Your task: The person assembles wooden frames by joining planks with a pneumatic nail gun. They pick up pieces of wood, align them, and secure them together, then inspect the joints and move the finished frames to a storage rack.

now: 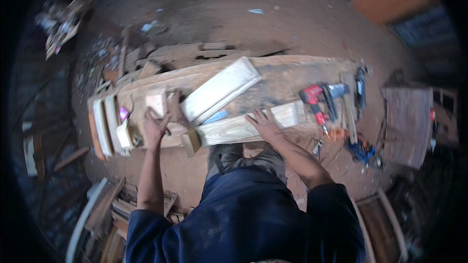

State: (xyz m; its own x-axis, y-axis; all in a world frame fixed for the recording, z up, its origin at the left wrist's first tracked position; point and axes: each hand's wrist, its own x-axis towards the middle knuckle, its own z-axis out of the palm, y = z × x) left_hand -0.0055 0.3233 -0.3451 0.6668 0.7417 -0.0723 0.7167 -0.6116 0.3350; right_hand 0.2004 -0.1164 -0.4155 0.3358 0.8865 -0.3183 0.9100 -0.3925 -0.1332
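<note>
Head view shows my right hand (264, 122) spread flat on the plank (248, 125) lying across the desk (292, 75), left hand (155, 125) closed around a small wood block (157, 103); I'd judge nothing joined yet.

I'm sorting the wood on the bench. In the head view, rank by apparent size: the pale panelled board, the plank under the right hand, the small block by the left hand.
1. Plank, longest.
2. Pale panelled board, shorter but wider; close call.
3. Small block.
</note>
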